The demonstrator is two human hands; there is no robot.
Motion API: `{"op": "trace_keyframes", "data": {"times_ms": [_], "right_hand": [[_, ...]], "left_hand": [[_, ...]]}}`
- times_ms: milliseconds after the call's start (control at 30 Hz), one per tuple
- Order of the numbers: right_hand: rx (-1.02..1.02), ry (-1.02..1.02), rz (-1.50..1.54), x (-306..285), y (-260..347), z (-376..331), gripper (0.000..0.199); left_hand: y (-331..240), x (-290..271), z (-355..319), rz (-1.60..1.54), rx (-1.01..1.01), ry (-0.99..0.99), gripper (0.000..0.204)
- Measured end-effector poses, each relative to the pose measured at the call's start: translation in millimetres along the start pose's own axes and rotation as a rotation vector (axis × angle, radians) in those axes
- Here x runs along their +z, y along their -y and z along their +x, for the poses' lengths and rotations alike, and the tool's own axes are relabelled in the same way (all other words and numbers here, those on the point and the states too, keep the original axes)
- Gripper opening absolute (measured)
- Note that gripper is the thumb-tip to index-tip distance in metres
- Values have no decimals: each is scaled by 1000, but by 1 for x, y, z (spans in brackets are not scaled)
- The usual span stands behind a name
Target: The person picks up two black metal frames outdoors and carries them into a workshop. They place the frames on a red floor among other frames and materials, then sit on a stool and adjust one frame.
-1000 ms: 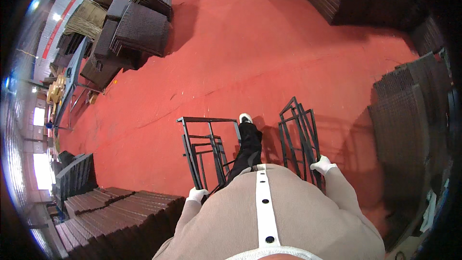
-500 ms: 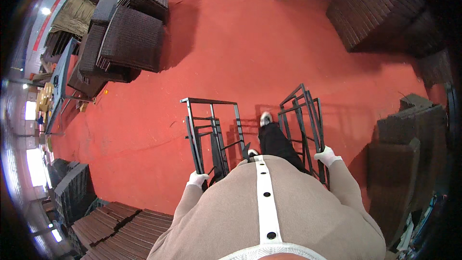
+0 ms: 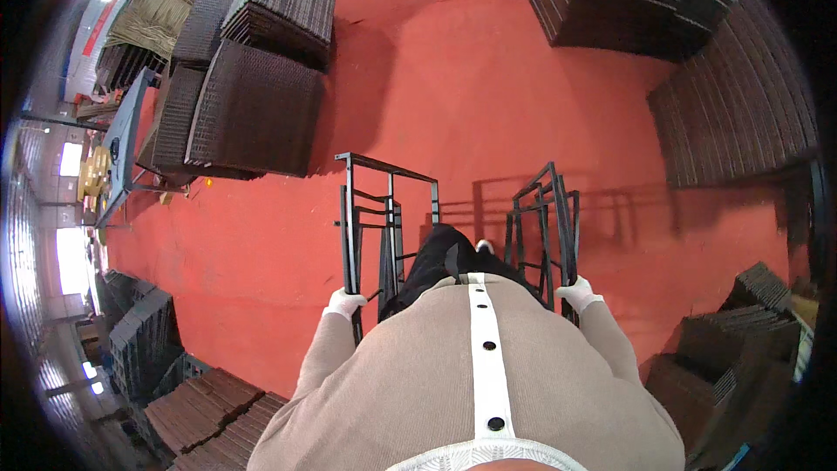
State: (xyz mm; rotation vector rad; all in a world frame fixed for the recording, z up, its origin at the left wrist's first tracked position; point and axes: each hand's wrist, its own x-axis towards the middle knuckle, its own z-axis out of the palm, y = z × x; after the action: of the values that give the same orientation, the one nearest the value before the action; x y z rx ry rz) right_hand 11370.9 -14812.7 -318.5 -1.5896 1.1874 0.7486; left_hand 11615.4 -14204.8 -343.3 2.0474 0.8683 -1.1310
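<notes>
At my left side, my left hand [image 3: 346, 302], in a white glove, is wrapped round a bar of dark metal frames [image 3: 350, 227]. On the other side my right hand [image 3: 577, 294], also gloved in white, grips a second set of dark metal frames [image 3: 559, 218]. Both sets are made of thin square bars with crosspieces and hang upright beside my legs, reaching out ahead of me. How many frames each hand carries is hard to tell. My black trousers [image 3: 427, 270] and one light shoe [image 3: 484, 246] show between them.
Brown woven panels stand stacked at the far left [image 3: 257, 109], far right [image 3: 610, 0] and right [image 3: 741, 113]. More brown stacks lie near left [image 3: 205, 401] and near right [image 3: 741, 340]. A grey table [image 3: 131, 135] is at the left. The floor [image 3: 488, 105] is red.
I have stepped forward, and the far stacks now appear closer. My left leg has swung ahead. Both hands keep their hold, and the frames have come along with me.
</notes>
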Motion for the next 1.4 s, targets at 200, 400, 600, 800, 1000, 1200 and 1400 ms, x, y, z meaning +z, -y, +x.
{"op": "trace_keyframes", "data": {"times_ms": [200, 400, 600, 800, 1000, 1200, 1400], "right_hand": [[-15, -71, -16, -26, 91, 90, 39], [-193, -66, 33, -78, 307, 245, 53], [-78, -78, 131, -155, 524, 308, 37], [-52, -80, 29, -197, 635, 405, 29], [-84, -52, 15, -272, 758, 466, 29], [-58, -10, -2, -346, 923, 529, 36], [-12, -41, -64, -389, 1062, 628, 34]], "left_hand": [[-145, -18, 45, 70, 70, 19, 16], [-416, -20, 157, 196, 155, 57, 25], [-600, -48, 231, -17, 146, 97, 15], [-711, -63, 291, 65, 78, 20, 24], [-864, -55, 243, 128, -112, 34, 34], [-1057, -80, 273, 53, -17, 43, 32], [-1205, -95, 346, 55, 51, 69, 28]]}}
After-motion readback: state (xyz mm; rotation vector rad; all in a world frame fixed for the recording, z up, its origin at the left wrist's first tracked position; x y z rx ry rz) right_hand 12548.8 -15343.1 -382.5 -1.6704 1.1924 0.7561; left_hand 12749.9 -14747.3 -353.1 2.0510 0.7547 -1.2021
